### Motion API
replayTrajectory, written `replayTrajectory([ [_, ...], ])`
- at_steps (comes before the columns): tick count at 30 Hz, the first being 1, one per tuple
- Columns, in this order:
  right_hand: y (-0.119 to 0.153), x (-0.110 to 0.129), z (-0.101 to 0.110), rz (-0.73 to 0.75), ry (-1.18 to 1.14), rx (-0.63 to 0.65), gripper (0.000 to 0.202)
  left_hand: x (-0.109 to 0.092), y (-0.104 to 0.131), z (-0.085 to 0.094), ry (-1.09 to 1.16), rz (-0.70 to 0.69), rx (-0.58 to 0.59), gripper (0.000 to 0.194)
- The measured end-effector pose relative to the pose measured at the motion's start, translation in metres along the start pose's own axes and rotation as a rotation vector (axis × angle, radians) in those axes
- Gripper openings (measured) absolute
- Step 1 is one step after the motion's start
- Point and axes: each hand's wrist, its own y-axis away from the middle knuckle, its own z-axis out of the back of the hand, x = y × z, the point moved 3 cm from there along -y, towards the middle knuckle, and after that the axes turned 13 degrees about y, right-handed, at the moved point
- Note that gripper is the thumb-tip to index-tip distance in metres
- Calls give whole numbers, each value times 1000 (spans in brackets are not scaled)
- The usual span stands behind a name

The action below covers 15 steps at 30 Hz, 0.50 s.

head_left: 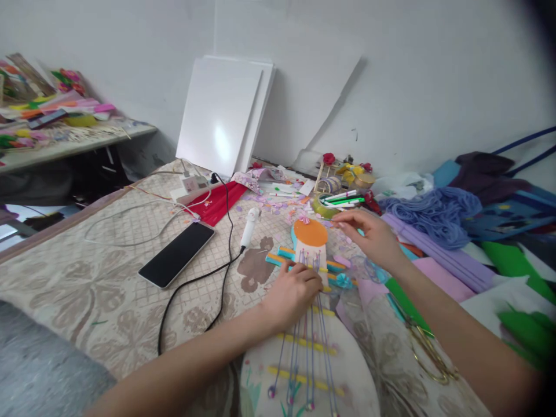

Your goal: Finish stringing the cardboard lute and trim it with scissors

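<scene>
In front of me on the cloth lies a handmade lute model [356, 370] with a pale rounded body, purple strings, yellow cross strips and an orange round head [310, 231]. My left hand [297, 289] is closed over its neck, fingers curled on the strings and fingertips partly hidden. To the right of the orange head, my right hand [369, 234] is raised with thumb and index finger pinched together; whatever is between them is too small to make out. Blue and orange pegs [278, 259] stick out from the neck. A blue pleated rosette [344, 281] sits beside it.
A white glue gun [249, 230] with a black cord and a phone [177, 255] lie left. Gold-handled scissors [430, 353] rest under my right forearm. A tape roll holding pens [325, 205], paper scraps and blue yarn [434, 211] crowd the back and right. White boards [221, 116] lean on the wall.
</scene>
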Motion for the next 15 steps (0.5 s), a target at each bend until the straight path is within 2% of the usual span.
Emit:
replayTrajectory([
  [4, 39, -22, 1, -218, -207, -35, 20, 1, 1, 0, 32, 4, -26, 20],
  [7, 74, -22, -2, -291, -208, -60, 18, 3, 3, -1, 74, 1, -56, 18],
  [11, 111, -9, -15, -285, -193, -31, 17, 4, 3, -1, 100, -3, -65, 18],
  [15, 127, 5, -30, -204, -136, 65, 19, 3, 3, 0, 93, -6, -56, 19],
])
